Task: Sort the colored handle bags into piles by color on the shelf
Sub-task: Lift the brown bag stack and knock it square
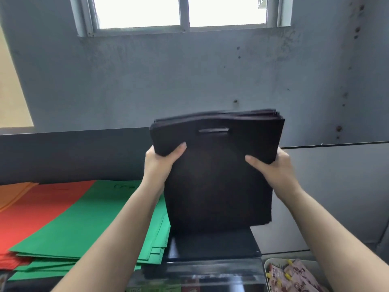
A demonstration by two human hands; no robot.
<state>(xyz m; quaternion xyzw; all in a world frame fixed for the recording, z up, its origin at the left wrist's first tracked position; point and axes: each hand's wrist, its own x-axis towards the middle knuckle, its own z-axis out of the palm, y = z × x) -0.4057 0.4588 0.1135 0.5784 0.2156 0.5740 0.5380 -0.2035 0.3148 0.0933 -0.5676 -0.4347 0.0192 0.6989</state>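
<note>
Grey-blue wall with a bright window [181, 11] behind; dark shelf [212, 247] below. Held upright above the shelf: thick stack of black flat handle bags [216, 165], cut-out handle near the top. Gripped at its left edge by the left hand [162, 163], at its right edge by the right hand [271, 167], thumbs across the front. Lying flat alongside: green bag pile [88, 224], red bag pile [35, 209], orange bag pile [12, 192].

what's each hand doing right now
Left hand: grips the left edge of the stack of black bags.
Right hand: grips the stack's right edge.
</note>
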